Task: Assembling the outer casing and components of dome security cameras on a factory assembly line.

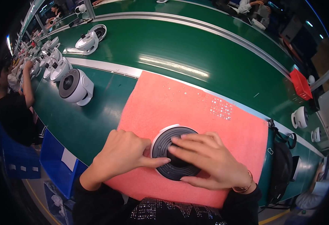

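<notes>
A round white camera housing [165, 132] with a dark grey ringed front [163, 147] lies face up on a salmon-coloured cloth. Its left edge is held by my left hand [129, 152], the thumb laid over the ringed front and the other fingers curled and partly hidden. Across the centre and right side of the front rests my right hand [209, 159], fingers stretched out and the thumb near the lower edge. The right fingers cover much of the dark middle and are slightly blurred.
The cloth [142, 108] carries rows of small screws [221, 108]. An assembled white camera [76, 87] stands to the left. A black bag [281, 168] lies at the right. Beyond are a green conveyor [209, 48] and a red bin [300, 84]; a co-worker [14, 101] sits left.
</notes>
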The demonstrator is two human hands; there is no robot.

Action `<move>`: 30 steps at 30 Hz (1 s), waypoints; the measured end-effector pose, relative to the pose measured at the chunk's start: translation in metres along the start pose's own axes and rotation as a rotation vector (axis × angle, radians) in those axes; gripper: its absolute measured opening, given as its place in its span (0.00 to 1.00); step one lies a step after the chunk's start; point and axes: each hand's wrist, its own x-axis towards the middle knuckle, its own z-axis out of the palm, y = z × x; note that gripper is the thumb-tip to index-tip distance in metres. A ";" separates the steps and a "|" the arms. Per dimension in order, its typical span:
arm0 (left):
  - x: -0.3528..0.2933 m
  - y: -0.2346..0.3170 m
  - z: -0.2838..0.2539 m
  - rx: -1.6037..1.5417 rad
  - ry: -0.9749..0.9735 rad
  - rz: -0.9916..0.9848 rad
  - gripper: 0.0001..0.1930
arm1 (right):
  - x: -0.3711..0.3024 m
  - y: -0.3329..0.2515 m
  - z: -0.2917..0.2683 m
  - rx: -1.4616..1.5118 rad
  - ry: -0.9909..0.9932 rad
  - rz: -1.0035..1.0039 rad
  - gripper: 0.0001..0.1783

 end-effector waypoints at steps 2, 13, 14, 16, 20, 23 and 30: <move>0.005 0.003 -0.005 0.129 -0.218 -0.135 0.29 | 0.000 0.012 0.004 -0.051 0.160 0.128 0.31; -0.002 0.021 0.036 -0.774 0.314 0.204 0.47 | -0.001 0.020 0.013 0.452 0.298 0.271 0.43; -0.002 0.025 0.032 -0.769 0.317 0.208 0.47 | -0.002 0.022 0.015 0.449 0.301 0.266 0.43; 0.000 0.031 0.024 -0.683 0.348 0.273 0.46 | -0.004 0.026 0.016 0.423 0.459 0.112 0.44; 0.011 0.032 0.025 -0.716 0.352 0.276 0.46 | -0.007 0.033 0.006 0.249 0.483 0.100 0.42; 0.027 0.025 0.028 -0.834 0.302 0.232 0.47 | -0.004 0.031 0.005 0.481 0.517 0.287 0.42; 0.072 -0.006 0.037 -1.617 0.205 0.292 0.37 | 0.002 0.035 0.013 0.503 0.615 0.152 0.57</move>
